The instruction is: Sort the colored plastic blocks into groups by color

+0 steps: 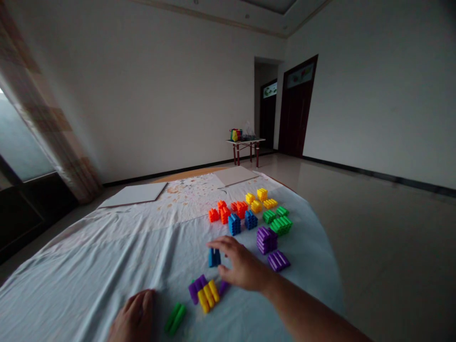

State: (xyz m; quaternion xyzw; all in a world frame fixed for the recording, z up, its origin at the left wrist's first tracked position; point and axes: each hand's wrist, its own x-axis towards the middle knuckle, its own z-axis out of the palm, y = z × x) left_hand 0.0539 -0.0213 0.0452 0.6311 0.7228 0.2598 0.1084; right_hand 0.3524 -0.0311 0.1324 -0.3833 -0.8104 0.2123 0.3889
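The left hand [133, 316] lies palm down at the near edge of a white cloth [85, 270], its grip flat and empty, with a green stud block [174, 318] near it at 3 o'clock. From the right hand [242, 263], a joined cluster of purple and yellow blocks [204, 293] lies at 7 o'clock. A blue block [214, 257] stands upright at 9 o'clock, just under that hand's fingers [220, 243]. The grip is arched and partly open, holding nothing visible; contact with the block cannot be told. Orange blocks [223, 212], blue stacks [242, 221], yellow blocks [258, 200] and green blocks [280, 221] run across 11 to 1 o'clock. A purple stack [266, 240] and a loose purple block [278, 261] sit at 2 to 3 o'clock.
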